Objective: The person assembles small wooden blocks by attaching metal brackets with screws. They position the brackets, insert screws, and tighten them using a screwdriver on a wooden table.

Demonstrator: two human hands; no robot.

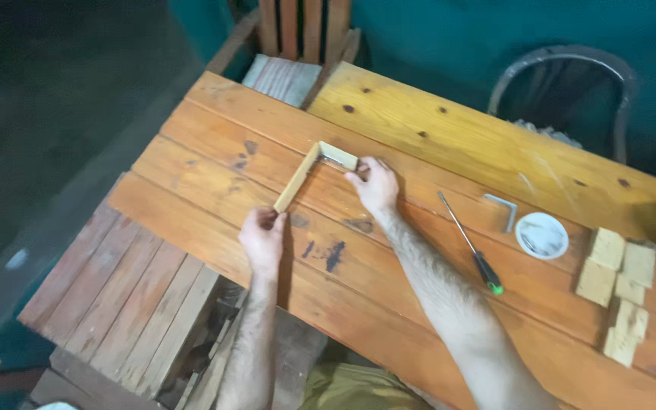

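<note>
An L-shaped wooden piece (309,171), made of a long pale strip and a short block joined at a corner with a bit of metal showing at the joint, lies flat on the orange plank counter (434,129); everything else is placed from it. The left hand (263,237) pinches the near end of the long strip, fingers closed on the wood. The right hand (376,184) grips the free end of the short block, thumb and fingers pressed to it. So the two hands sit apart, one at each end of the L, both clamped on the same piece.

The piece rests well inside the counter: its near end is a fair way from the counter's near edge, and its corner is well short of the far edge. Bare planks lie on every side of it, most of all to its left and beyond it.

To the right of the piece, past the right forearm, a screwdriver (468,243) with a green and black handle lies slanted. Farther right lie a bent metal key (504,209) and, just beside it, a small round white dish (541,234). Farthest right, a cluster of pale wooden blocks (618,292) sits near the counter's right end.

Below the counter's left edge a slatted wooden pallet (127,296) fills the floor. Beyond the far edge stand a wooden chair back (301,26) and a dark curved metal chair (563,83).
</note>
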